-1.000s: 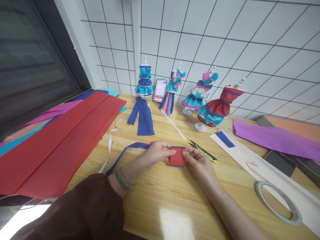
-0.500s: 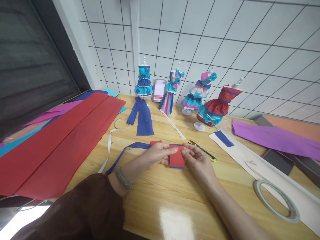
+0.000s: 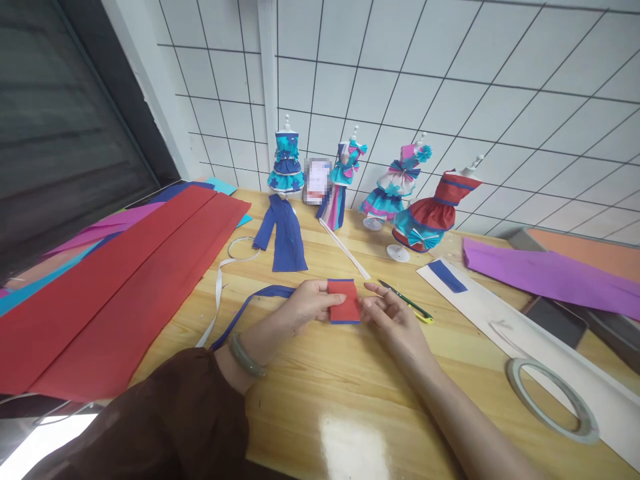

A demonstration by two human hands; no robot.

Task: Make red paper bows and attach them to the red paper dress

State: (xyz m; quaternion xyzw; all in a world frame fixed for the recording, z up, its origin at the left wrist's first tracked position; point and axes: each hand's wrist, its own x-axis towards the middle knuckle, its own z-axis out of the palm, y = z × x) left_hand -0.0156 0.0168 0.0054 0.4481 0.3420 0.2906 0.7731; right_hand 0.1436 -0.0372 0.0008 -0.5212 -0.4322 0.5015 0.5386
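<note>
A worker in a brown sleeve [image 3: 170, 413] and a pale green bangle [image 3: 245, 357] is working at a wood-grained surface [image 3: 290, 407], with a roll of tape [image 3: 589, 427] lying at right. The left hand [image 3: 310, 303] is pinching a small red piece [image 3: 349, 311] bordered in blue, thumb across its face, just above the surface. The right hand [image 3: 397, 320] is hovering half-curled at its right edge; whether it is touching, I cannot tell. I am reading the step as lining up the piece and checking its borders; the next move is probably calling for a light, flat pinch on the right edge. Just beyond, snips [image 3: 413, 305] are lying on the surface. Farther back, a phone [image 3: 317, 180] is standing among four dressed mannequins [image 3: 287, 163], its screen showing only blurred blocks. No brand, label or writing is reading clearly anywhere.
</note>
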